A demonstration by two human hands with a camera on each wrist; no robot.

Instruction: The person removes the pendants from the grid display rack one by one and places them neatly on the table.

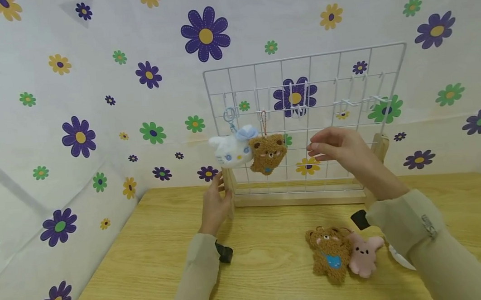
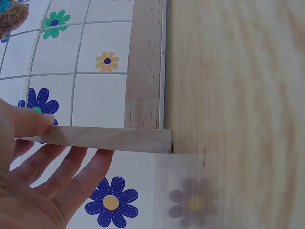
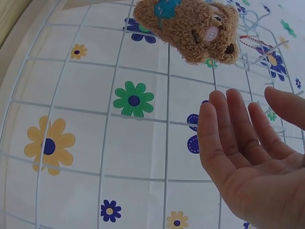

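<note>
The left hand (image 1: 216, 203) grips the post (image 2: 114, 139) between thumb and fingers, while the right hand (image 1: 342, 149), fingers extended, is positioned right of the bear (image 1: 268, 154) hanging on the rack (image 1: 300, 199).

Looks evenly and softly lit in the head view, pale grey across the patterned wall (image 1: 172, 99) and warm yellow over the worktop (image 1: 148, 254). Shows a diagonal grey band, probably a shadow, at the wall's far left. Appears dimmer and cooler in both wrist views. Shows the wall's purple flower (image 2: 111, 202) mirrored hazily in the worktop's sheen in the left wrist view, with its grain blurred. Bows the wire rack (image 3: 167, 148) into curves near the left edge of the right wrist view.
</note>
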